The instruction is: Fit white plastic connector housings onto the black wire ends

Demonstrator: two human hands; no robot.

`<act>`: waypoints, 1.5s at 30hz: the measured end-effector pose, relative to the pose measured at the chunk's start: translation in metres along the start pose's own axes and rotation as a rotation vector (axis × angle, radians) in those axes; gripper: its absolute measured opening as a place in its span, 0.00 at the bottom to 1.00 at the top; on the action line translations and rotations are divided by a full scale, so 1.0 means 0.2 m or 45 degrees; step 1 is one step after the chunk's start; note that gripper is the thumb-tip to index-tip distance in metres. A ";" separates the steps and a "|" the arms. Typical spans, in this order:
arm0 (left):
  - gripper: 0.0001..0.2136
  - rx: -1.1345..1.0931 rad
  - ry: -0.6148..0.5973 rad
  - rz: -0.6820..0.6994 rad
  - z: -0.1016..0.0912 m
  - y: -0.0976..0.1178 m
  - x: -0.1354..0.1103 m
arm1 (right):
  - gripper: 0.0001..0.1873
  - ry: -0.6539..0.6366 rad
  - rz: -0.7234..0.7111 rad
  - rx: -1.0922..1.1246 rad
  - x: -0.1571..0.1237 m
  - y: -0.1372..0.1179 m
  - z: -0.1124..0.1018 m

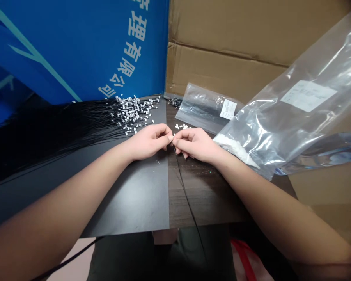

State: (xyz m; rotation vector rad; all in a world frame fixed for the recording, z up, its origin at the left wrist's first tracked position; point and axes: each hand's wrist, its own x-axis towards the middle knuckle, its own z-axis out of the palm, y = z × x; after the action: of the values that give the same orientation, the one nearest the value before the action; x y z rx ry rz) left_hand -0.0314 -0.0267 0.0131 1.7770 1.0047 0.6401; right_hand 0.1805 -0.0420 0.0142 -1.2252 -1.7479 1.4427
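My left hand (pixel 151 141) and my right hand (pixel 194 143) meet fingertip to fingertip over the dark table (pixel 210 195), both pinched closed. A thin black wire (pixel 187 199) runs from between the fingers down toward me and off the table edge. What sits at the pinch itself is too small to make out. A big sheaf of black wires (pixel 46 128) with small white connectors (pixel 134 111) on their ends lies fanned out at the left, just behind my left hand. A few loose white connectors (pixel 181 126) lie behind my right hand.
A black sheet (pixel 128 195) covers the left half of the table. A small plastic bag with a label (pixel 206 107) lies at the back. A large clear bag (pixel 298 113) leans at the right. Blue board (pixel 76 47) and cardboard (pixel 236 39) wall off the back.
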 end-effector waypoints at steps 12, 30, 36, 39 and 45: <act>0.09 -0.106 0.033 -0.016 -0.02 -0.01 0.00 | 0.05 0.042 0.012 -0.070 -0.01 -0.01 0.00; 0.13 -0.016 0.073 0.005 0.00 -0.01 0.01 | 0.05 0.085 -0.008 -0.114 -0.02 0.00 0.01; 0.11 -0.011 0.090 -0.014 0.01 -0.01 0.00 | 0.03 0.071 -0.039 -0.118 0.00 0.02 0.00; 0.10 -0.010 0.098 -0.016 0.01 0.00 0.00 | 0.04 0.083 -0.065 -0.124 0.00 0.03 0.01; 0.10 0.026 0.109 0.000 0.02 0.00 0.00 | 0.04 0.086 -0.058 -0.116 0.00 0.03 0.01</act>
State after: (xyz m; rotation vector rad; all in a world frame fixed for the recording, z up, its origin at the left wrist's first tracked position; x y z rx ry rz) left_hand -0.0281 -0.0279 0.0121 1.7801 1.0723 0.7130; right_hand 0.1809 -0.0421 0.0088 -1.2579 -1.8008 1.2936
